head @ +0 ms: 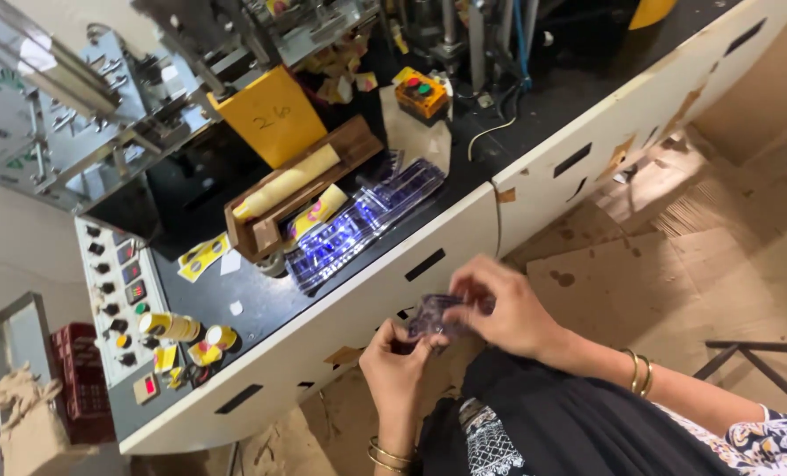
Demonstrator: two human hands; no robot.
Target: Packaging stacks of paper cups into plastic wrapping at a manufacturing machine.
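Both forearms reach forward over the lap, wrists bangled, and meet just in front of the white machine cabinet [385, 291]. The left hand [400, 363] comes up from below with its fingers curled, pinching the lower left edge of a small purple packet [435, 314]. The right hand [504, 310] arches over from the right, fingers bent down, pinching the packet's upper right side. The packet sits between the two hands, below the cabinet's edge. On the black worktop above lies a stack of clear purple packets [364, 225], beside a wooden tray [298, 189] and a yellow card [273, 115].
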